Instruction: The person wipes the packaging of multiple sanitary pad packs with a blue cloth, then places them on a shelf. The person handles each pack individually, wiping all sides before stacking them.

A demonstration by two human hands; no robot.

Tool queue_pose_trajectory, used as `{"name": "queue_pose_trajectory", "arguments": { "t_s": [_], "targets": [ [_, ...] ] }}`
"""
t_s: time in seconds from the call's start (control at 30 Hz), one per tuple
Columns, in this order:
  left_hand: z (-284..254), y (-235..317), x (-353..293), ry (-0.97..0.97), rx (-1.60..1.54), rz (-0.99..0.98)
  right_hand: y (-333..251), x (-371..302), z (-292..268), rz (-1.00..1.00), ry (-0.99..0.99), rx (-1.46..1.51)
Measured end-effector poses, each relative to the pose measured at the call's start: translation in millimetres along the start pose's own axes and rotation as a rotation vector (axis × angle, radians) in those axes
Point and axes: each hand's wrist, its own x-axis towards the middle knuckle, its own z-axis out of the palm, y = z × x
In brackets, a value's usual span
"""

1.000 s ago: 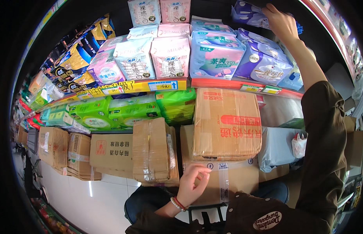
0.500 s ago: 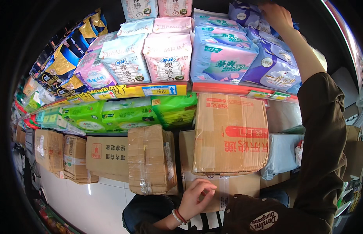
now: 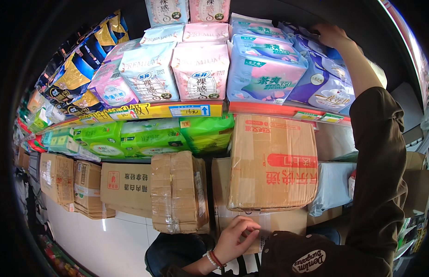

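My right hand (image 3: 333,36) reaches to the back of the upper shelf. Its fingers bend over a purple pack of sanitary pads (image 3: 300,31) behind the front purple-and-white pack (image 3: 329,87); the fingertips are partly hidden. Beside these stand pink-and-blue pad packs (image 3: 265,69). Low in front of my body, my left hand (image 3: 237,235) hangs with loosely bent fingers, thumb apart and nothing in it. It is nearest a lower cardboard box (image 3: 283,224), beneath a large taped carton with red print (image 3: 272,161).
Light blue (image 3: 150,69) and pink packs (image 3: 200,69) share the upper shelf. Green packs (image 3: 152,136) fill the lower one. Several cartons, including a taped brown box (image 3: 175,194), line the shelf front. A grey plastic-wrapped parcel (image 3: 332,184) lies beside the large carton.
The purple pack has come down from its raised place into the row at the back, my right hand lowering with it. My left hand has shifted slightly right and down.
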Motion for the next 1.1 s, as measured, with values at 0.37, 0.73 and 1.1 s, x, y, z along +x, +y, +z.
{"name": "queue_pose_trajectory", "arguments": {
  "t_s": [0.37, 0.73, 1.1],
  "targets": [
    [1, 0, -1, 0.016, 0.036, 0.014, -5, -15, -19, 0.116, -0.133, -0.026],
    [3, -5, -2, 0.025, 0.051, 0.051, -16, -30, -43, 0.070, -0.274, 0.201],
    [6, -8, -2, 0.002, 0.028, 0.020, 30, 10, 33, 0.065, -0.334, 0.213]
  ]
}}
